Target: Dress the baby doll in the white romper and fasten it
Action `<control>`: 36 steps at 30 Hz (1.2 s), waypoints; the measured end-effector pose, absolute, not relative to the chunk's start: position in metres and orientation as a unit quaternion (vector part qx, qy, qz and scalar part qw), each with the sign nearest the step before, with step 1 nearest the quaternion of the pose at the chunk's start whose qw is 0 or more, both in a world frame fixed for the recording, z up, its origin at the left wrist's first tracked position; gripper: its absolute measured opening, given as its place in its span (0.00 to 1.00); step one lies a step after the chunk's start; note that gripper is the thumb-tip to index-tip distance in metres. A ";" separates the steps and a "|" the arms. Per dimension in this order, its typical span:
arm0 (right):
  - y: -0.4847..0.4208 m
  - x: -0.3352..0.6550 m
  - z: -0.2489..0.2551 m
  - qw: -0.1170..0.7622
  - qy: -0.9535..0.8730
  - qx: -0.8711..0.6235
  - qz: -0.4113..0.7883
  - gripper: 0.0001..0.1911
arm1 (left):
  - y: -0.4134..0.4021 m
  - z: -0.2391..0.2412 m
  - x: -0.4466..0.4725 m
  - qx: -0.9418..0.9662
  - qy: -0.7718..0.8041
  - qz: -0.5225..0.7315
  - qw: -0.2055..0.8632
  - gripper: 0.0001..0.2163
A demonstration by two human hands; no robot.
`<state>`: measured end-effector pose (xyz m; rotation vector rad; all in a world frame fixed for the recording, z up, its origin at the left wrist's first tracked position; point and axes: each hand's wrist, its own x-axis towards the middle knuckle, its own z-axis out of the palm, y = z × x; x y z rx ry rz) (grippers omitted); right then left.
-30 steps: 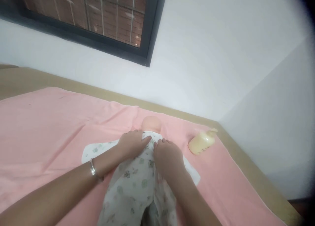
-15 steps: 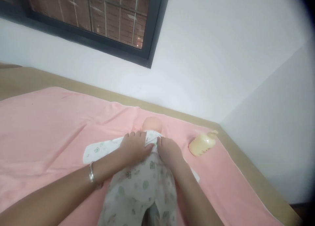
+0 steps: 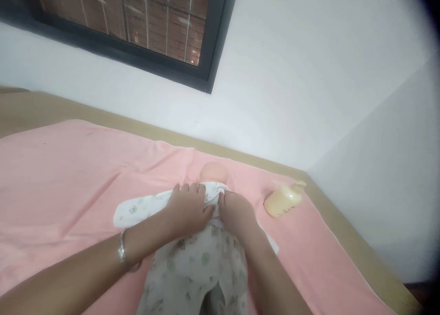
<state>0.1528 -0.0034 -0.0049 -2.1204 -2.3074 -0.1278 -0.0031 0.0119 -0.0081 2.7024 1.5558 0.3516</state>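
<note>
A baby doll point(image 3: 213, 172) lies on its back on a pink towel point(image 3: 68, 177), dressed in a white printed romper point(image 3: 195, 264). Only the top of its head shows beyond my hands. My left hand point(image 3: 188, 208) rests on the doll's chest, fingers curled and pinching the romper's front near the collar. My right hand point(image 3: 236, 213) is beside it, fingers closed on the opposite edge of the same cloth. The two hands almost touch at the chest. A silver bracelet point(image 3: 121, 252) sits on my left wrist.
A pale yellow pump bottle point(image 3: 283, 200) lies on its side on the towel, right of the doll. A tan surface point(image 3: 330, 205) borders the towel and meets white walls in a corner at the right. A dark-framed barred window point(image 3: 144, 26) is above.
Both hands have slid slightly up the doll's chest toward the collar and their fingers have curled tighter onto the romper. The bottle has not moved.
</note>
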 end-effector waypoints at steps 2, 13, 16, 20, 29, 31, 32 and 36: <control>0.005 0.157 -0.007 0.021 -0.713 -0.701 0.001 0.23 | 0.012 -0.008 -0.003 0.859 0.500 0.113 0.015 0.21; -0.022 0.137 -0.008 0.077 -0.759 -0.632 -0.136 0.12 | 0.049 -0.020 -0.008 0.803 0.534 0.143 0.222 0.23; -0.016 0.136 -0.016 0.114 -0.734 -0.660 -0.114 0.13 | 0.048 -0.024 -0.007 0.796 0.539 0.179 0.208 0.21; 0.001 0.143 -0.024 0.148 -0.685 -0.713 -0.026 0.15 | 0.046 -0.029 -0.005 0.785 0.551 0.206 0.194 0.21; 0.017 0.162 -0.039 0.279 -0.653 -0.700 0.082 0.17 | 0.051 -0.036 -0.006 0.779 0.555 0.221 0.192 0.21; 0.018 0.163 -0.041 0.298 -0.647 -0.697 0.082 0.17 | 0.051 -0.036 -0.005 0.778 0.555 0.223 0.191 0.21; 0.018 0.163 -0.042 0.303 -0.644 -0.697 0.081 0.17 | 0.051 -0.037 -0.005 0.777 0.557 0.224 0.191 0.21; 0.018 0.163 -0.044 0.317 -0.642 -0.694 0.077 0.16 | 0.051 -0.036 -0.005 0.776 0.556 0.230 0.190 0.20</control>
